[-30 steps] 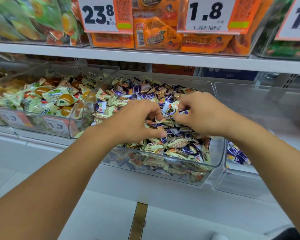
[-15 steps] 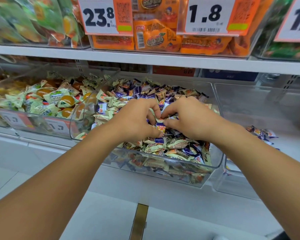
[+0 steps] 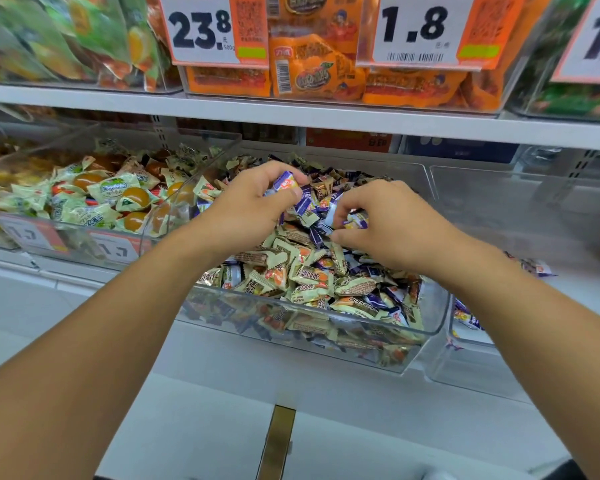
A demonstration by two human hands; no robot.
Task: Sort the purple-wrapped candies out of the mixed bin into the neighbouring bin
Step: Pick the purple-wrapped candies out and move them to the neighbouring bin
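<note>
Both hands were over the clear plastic mixed bin [image 3: 426, 327] full of cream & purple wrapped candies: the left hand [image 3: 246, 209] pinched a small purple-wrapped candy [image 3: 286, 183] betw. thumb and curled fingers, lifted just above the pile. The right hand [image 3: 388, 223] had fingers curled, pinching what looked like another purple-white candy [image 3: 355, 220], partly hidden. The neighbouring clear bin [image 3: 471, 362] on the right held a few purple candies [image 3: 465, 315] near its front.
</note>
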